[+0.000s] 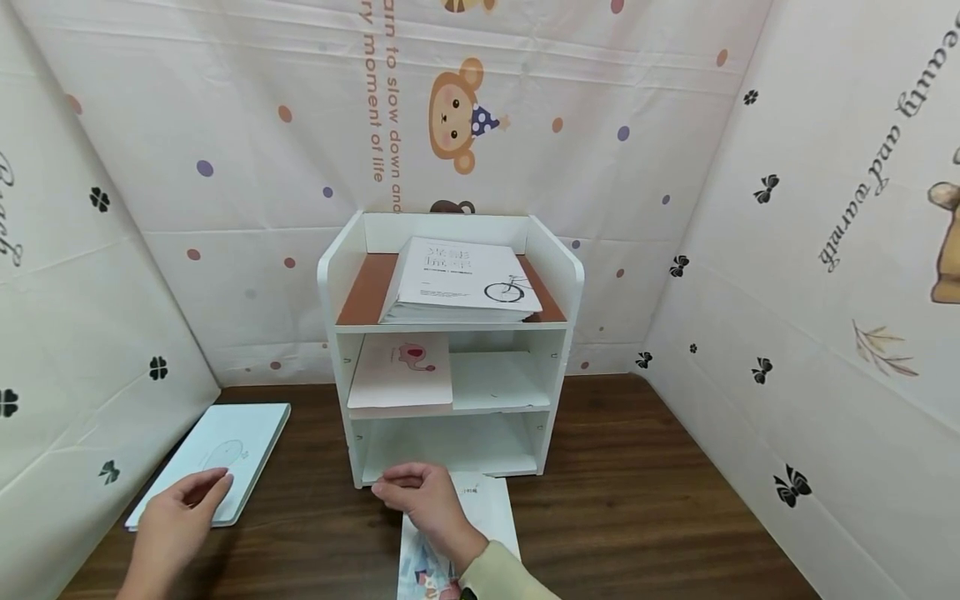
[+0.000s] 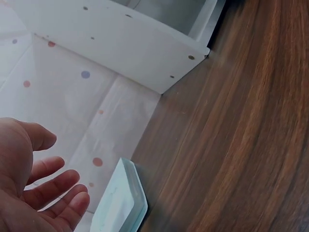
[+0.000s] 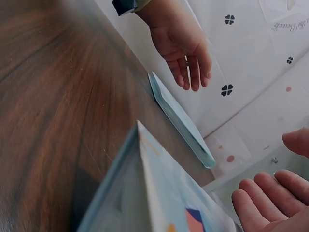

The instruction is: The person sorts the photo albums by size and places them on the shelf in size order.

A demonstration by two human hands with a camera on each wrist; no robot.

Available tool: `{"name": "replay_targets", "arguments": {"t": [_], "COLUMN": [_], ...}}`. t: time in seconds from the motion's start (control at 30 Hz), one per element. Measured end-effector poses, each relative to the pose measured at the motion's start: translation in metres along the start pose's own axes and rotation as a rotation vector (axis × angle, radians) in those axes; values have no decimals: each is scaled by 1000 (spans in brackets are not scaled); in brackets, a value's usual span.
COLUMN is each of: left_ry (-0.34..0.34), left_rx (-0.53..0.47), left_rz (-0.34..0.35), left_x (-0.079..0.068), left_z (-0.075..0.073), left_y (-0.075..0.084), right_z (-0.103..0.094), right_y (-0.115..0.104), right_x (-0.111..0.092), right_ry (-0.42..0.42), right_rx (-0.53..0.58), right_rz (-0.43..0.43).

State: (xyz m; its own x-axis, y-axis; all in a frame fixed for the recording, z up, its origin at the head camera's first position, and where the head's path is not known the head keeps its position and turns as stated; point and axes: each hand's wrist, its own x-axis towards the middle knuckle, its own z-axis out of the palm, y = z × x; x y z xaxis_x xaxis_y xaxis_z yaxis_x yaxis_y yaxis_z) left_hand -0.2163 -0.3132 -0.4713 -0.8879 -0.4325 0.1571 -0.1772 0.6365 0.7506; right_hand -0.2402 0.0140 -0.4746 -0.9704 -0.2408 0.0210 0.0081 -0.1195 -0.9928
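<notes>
One pale-blue notebook (image 1: 228, 442) is lying near the left hand (image 1: 178, 515), one illustrated book (image 1: 491, 510) below the right hand (image 1: 431, 503), both probably sitting close for easy reach; both hands are hovering empty, fingers loosely curved.

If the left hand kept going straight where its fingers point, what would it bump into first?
Probably the spotted wall. The left hand looks higher than the blue book, so it would likely pass over, though its height is hard to judge and it might brush the book.
</notes>
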Motion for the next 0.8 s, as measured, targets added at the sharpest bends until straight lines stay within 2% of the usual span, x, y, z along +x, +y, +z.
{"name": "replay_targets", "arguments": {"t": [0.17,0.57,0.7,0.8], "left_ry": [19,10,12,15], "left_rx": [20,60,84,110], "left_rz": [7,-95,-97,-72], "left_x": [3,14,17,18], "left_z": [-3,-7,-8,-10], "left_y": [-4,-11,-14,-17], "right_z": [6,18,24,28], "right_y": [1,1,1,2], "right_x": [0,3,4,5], "right_ry": [0,-23,-30,-39], "right_rx": [-5,-21,-4,21], "right_rz": [18,23,46,57]}}
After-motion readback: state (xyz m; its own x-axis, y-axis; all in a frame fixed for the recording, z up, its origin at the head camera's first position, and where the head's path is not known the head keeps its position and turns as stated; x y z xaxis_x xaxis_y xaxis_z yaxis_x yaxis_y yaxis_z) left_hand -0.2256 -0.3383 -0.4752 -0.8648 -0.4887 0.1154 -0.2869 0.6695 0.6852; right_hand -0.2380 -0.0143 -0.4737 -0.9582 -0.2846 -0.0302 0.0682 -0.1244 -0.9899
